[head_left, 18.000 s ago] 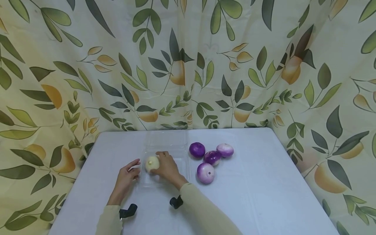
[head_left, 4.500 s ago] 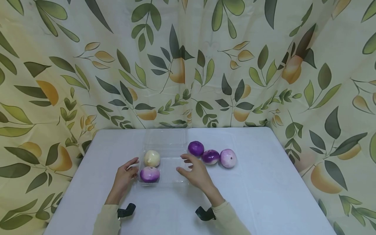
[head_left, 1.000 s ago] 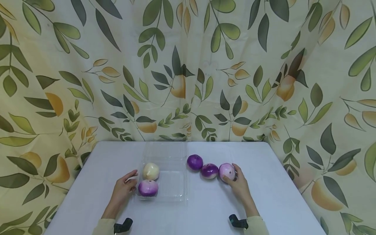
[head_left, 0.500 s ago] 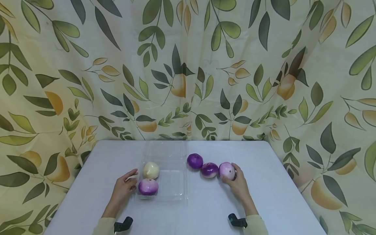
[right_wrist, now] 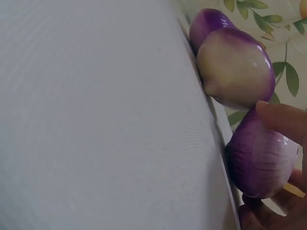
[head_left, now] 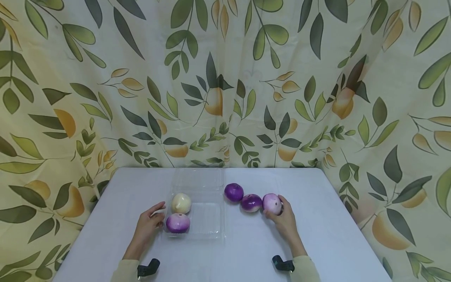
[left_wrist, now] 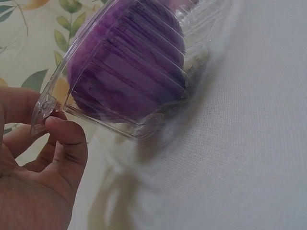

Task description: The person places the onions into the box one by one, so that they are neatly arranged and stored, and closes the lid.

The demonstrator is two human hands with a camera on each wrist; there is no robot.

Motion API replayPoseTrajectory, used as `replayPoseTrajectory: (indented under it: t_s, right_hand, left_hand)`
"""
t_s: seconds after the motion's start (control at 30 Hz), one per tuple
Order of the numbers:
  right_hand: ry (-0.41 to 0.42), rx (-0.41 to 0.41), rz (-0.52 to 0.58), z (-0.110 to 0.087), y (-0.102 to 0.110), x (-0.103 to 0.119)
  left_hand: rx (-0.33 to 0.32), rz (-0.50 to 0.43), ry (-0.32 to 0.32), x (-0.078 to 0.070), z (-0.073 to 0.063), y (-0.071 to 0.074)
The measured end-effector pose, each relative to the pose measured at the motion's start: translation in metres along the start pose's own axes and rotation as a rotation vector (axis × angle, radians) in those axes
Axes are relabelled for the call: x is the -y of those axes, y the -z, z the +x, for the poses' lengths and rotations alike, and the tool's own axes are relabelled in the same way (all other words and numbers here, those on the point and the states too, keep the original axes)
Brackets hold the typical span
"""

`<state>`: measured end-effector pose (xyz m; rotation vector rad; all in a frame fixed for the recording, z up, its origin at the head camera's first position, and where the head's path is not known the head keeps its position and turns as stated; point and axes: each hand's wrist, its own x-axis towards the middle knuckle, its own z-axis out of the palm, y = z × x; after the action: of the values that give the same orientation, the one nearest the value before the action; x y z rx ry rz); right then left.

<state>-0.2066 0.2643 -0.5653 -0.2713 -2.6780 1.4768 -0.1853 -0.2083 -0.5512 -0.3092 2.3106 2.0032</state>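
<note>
My right hand (head_left: 287,221) grips a pale purple onion (head_left: 270,203), thumb on one side and fingers on the other; in the right wrist view this onion (right_wrist: 261,155) sits on the table between them. At the near left edge of an open clear plastic clamshell container (head_left: 208,219), my left hand (head_left: 146,226) pinches the rim, as the left wrist view shows at the container's lip (left_wrist: 44,108). In the container's left side lie a white onion (head_left: 181,203) and, in front of it, a purple-and-white onion (head_left: 177,223). Its right side is bare.
Left of the gripped onion, a two-tone purple onion (head_left: 251,203) and a dark purple onion (head_left: 234,192) lie in a slanting row on the white table (head_left: 246,254). The container's raised lid (head_left: 199,179) lies back toward the leaf-print curtain (head_left: 225,98).
Since the oldest frame, a purple-and-white onion has joined the white one in the container. My right hand has moved right onto the pale purple onion. The left hand stays at the rim.
</note>
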Motion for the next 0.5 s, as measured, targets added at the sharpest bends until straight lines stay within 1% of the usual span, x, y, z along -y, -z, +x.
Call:
replayPoseTrajectory:
  t_s: [0.3, 0.5]
  right_hand:
    - [0.011, -0.037, 0.014, -0.005, -0.002, 0.001]
    - [0.019, -0.061, 0.041, -0.008, 0.002, 0.011]
  left_hand:
    - [-0.002, -0.006, 0.003, 0.001, -0.001, 0.000]
    - [-0.004, -0.006, 0.000, 0.000, -0.001, -0.001]
